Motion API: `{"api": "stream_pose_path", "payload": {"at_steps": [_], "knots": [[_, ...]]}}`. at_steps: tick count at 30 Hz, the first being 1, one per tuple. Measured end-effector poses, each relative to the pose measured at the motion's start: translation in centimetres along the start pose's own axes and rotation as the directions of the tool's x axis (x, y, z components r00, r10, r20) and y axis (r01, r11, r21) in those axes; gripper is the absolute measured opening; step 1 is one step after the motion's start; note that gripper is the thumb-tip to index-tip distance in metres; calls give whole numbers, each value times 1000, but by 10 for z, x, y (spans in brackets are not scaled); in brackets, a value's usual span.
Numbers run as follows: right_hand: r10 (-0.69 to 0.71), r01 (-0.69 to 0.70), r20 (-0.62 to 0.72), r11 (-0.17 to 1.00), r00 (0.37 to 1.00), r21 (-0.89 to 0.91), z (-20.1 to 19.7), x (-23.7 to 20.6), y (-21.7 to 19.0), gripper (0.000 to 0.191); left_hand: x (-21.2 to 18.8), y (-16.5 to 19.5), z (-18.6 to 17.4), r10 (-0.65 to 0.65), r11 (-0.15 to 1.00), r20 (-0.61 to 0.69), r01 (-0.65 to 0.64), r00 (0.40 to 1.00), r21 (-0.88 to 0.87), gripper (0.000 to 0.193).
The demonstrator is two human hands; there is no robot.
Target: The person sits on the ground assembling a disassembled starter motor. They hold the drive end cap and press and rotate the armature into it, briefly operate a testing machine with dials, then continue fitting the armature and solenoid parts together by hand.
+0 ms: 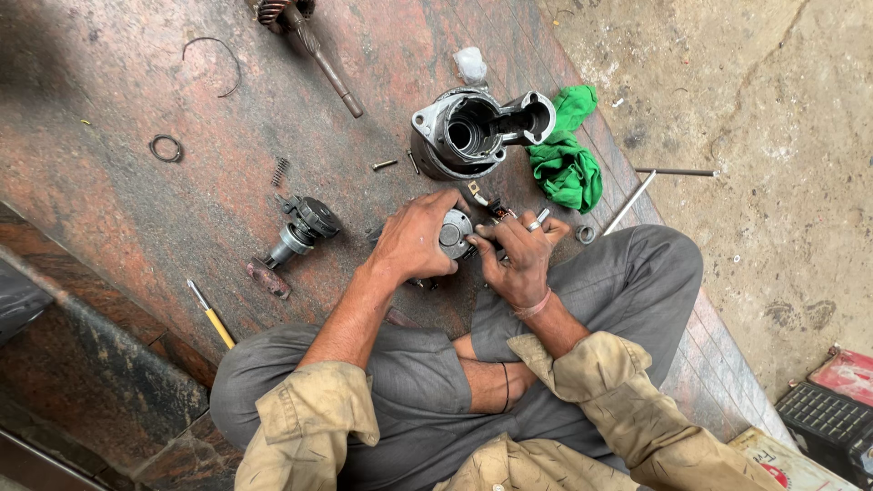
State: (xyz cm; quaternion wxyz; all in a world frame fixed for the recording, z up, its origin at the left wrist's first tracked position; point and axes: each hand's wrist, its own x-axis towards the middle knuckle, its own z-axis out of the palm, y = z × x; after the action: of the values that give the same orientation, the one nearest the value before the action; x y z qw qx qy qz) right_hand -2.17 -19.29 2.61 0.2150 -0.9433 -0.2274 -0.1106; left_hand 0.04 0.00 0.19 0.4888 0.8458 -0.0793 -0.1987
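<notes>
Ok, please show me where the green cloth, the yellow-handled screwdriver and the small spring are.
green cloth (566,165): head view, middle fold.
yellow-handled screwdriver (218,326): head view, yellow handle.
small spring (280,171): head view, middle coils.

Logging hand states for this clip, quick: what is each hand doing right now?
Left hand: closed around the round metal part.
Right hand: fingers pinched at the same part's edge; what they grip cannot be told.

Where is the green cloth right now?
In the head view, the green cloth lies on the stone slab, right of the open metal housing, above the hands.
</notes>
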Motion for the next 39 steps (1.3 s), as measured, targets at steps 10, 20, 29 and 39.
{"api": "stream_pose_path", "payload": {"at_steps": [10, 20, 29, 39], "knots": [[51, -50, -22, 998, 998, 40, 9, 1, 4, 15, -1, 1, -3, 26, 1000, -8, -26, 1000, 12, 69], [17, -17, -20, 1000, 1000, 6, 11, -5, 12, 15, -2, -1, -1, 66, 998, -40, -66, 997, 1, 69], [-3, 3, -20, 1000, 1000, 18, 13, -3, 14, 15, -1, 0, -4, 57, 998, -39, -57, 998, -7, 67], [16, -15, -20, 998, 1000, 56, 12, -3, 10, 15, 0, -2, -2, 67, 998, -51, -67, 996, 6, 68]]}}
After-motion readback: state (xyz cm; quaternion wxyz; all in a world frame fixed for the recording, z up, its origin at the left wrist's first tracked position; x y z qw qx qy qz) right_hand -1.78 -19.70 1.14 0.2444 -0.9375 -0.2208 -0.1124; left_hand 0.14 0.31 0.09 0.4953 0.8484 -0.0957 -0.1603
